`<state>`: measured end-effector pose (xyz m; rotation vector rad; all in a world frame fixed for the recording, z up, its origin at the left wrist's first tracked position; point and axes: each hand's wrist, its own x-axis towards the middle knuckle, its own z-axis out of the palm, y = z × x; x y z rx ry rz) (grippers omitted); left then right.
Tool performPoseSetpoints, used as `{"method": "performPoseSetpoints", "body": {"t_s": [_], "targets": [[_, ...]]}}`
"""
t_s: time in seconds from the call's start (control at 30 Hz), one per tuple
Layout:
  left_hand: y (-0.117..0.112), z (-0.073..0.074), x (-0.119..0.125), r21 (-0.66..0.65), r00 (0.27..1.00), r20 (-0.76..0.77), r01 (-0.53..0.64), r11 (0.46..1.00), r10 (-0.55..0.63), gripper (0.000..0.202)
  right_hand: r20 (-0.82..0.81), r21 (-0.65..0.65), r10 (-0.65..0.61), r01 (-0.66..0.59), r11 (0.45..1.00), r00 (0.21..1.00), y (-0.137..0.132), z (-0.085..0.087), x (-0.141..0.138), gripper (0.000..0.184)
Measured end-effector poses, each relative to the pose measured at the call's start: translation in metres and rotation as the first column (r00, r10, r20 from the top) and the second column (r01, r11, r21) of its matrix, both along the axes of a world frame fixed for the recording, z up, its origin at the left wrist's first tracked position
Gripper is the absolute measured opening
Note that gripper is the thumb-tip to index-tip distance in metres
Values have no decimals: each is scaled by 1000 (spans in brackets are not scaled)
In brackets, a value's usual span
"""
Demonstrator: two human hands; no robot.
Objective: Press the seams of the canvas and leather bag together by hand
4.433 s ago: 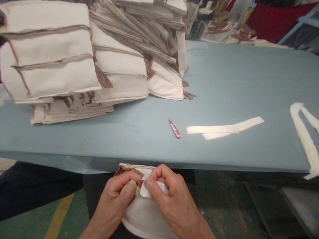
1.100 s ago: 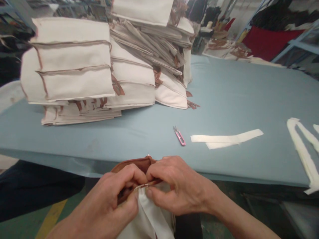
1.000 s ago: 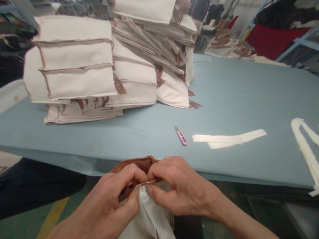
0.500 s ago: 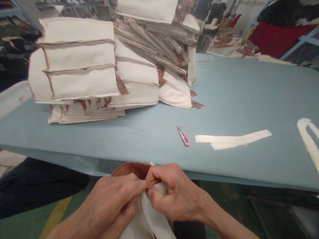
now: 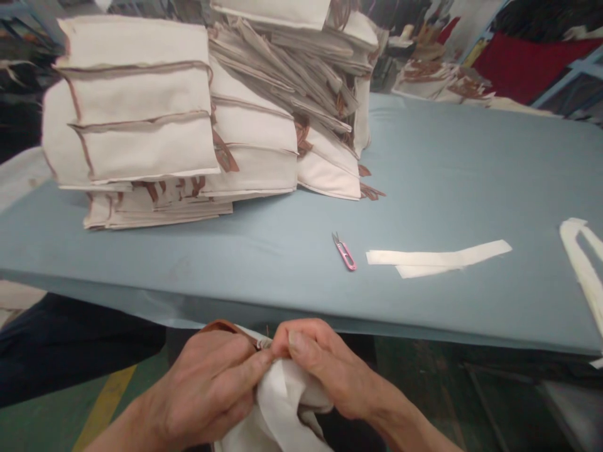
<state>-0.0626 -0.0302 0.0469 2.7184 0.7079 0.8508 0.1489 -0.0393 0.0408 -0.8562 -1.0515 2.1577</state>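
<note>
A cream cloth bag [image 5: 277,402] with a brown strap [image 5: 220,326] hangs in front of the table's near edge, between my hands. My left hand [image 5: 211,376] is closed on the cloth at the bag's upper edge, thumb and index finger pinched together. Close beside it, my right hand [image 5: 325,364] grips the same edge with bent fingers, its thumb on top. The fingertips of both hands nearly meet, and the piece of edge pinched there is mostly hidden. Pink thread snips [image 5: 345,252] lie on the table beyond my hands.
Stacks of cream bags [image 5: 146,147] with brown trim fill the table's left and back. Cream cloth strips [image 5: 438,257] lie right of the snips, and another looped strip [image 5: 577,251] is at the far right. Dark fabric [image 5: 80,345] shows below the blue-grey table cover [image 5: 292,251] on the left.
My right hand has rolled over, bringing its thumb up on top of the pinched edge. The cloth beneath has bunched and folded to the right, and less of the brown strap shows.
</note>
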Motion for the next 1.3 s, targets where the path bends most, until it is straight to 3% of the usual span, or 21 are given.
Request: {"method": "performPoseSetpoints", "body": {"t_s": [0.17,0.3,0.37,0.43,0.5,0.53,0.63,0.73,0.83,0.93,1.0,1.1,1.2,1.3], "targets": [[2,-8,-2,7,998,61,11,1000,-11,27,2,-38,-41,41,998,999,-8,-6,-5,59],[1,4,4,56,998,47,45,997,-48,27,186,143,43,-70,987,982,-9,16,10,46],[0,14,9,99,998,9,61,993,-62,27,329,312,50,-158,937,943,-8,34,19,33],[-1,22,12,149,998,-29,51,987,-47,26,444,467,9,-240,851,896,-7,49,25,22],[-2,24,13,204,998,-63,20,979,-7,28,496,536,-34,-275,798,868,-7,58,28,16],[-2,23,14,211,998,-63,-9,978,22,31,500,534,-38,-273,800,865,-7,58,28,16],[-3,13,16,180,998,-11,-60,982,63,39,381,391,6,-167,905,925,-10,49,23,23],[-2,-1,20,192,992,99,-98,977,81,31,152,178,-41,13,984,987,-15,29,10,51],[1,-8,23,212,988,137,-102,972,74,26,-14,-14,-128,127,992,992,-19,11,-5,61],[4,-4,26,219,996,89,-35,975,16,23,-96,-178,-187,168,970,978,-19,2,-10,63],[4,2,27,159,992,123,3,987,-23,25,-111,-183,-200,178,967,974,-19,3,-5,63],[-2,9,30,-31,961,273,50,998,-40,35,-35,-54,-159,157,986,987,-18,11,11,60],[-9,15,32,-215,942,335,67,974,9,37,90,84,-108,100,991,990,-18,21,25,57],[-12,23,32,-379,952,297,52,924,68,25,217,231,-99,47,972,971,-16,28,32,49]]}}
